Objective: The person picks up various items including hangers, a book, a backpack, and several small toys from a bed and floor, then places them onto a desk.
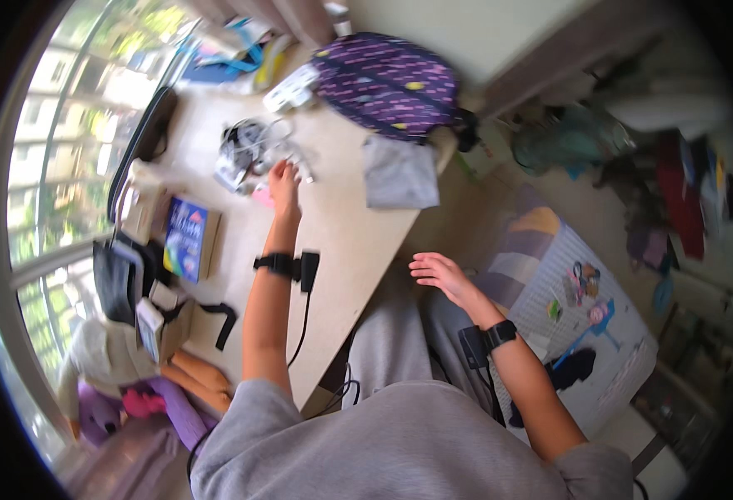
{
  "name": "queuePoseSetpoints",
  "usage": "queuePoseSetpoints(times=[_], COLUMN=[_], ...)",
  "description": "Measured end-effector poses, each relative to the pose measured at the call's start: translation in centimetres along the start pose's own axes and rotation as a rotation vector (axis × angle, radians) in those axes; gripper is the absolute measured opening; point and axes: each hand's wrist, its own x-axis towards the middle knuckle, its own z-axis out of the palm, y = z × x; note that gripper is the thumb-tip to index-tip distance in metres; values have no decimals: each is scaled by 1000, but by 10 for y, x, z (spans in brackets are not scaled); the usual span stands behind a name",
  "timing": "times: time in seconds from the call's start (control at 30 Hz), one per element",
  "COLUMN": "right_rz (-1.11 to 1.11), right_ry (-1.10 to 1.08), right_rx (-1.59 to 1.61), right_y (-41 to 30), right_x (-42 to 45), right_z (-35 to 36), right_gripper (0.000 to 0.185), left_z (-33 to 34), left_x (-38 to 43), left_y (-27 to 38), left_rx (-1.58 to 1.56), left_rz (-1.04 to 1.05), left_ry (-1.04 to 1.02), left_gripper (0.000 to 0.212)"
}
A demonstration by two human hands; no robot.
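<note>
My left hand (285, 187) reaches over the light table with its fingers bunched at a tangle of white and grey cables (245, 139). Blur hides whether anything is pinched between the fingertips. Right beside that hand lies a small pink item (262, 197), partly covered by it. A white cable plug (308, 174) shows just right of the fingers. My right hand (442, 275) hovers past the table edge above my lap, fingers spread and holding nothing. A folded grey cloth (402, 174) lies near the table's right edge.
A dark purple patterned bag (388, 84) and a white power strip (292, 89) sit at the back. Leftward are a thick blue book (185, 239), a black strap (219, 322) and plush toys (100, 409) by the window. A white plastic bin (582, 312) bearing stickers stands at right.
</note>
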Motion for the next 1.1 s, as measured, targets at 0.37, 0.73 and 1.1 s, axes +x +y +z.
queuePoseSetpoints(times=[0.37, 0.73, 1.1], right_rz=[-43, -273, -139], right_ry=[314, 947, 981], right_rx=[427, 1185, 1486], right_y=[83, 199, 237], right_x=[-36, -109, -116], right_z=[-162, -375, -460], right_gripper=[27, 24, 28], left_z=[167, 393, 481], left_x=[-188, -317, -435], left_y=[-79, -178, -216], left_rx=[572, 849, 1038], left_rz=[-348, -422, -501], left_ry=[-960, -1239, -1385], left_gripper=[25, 23, 26])
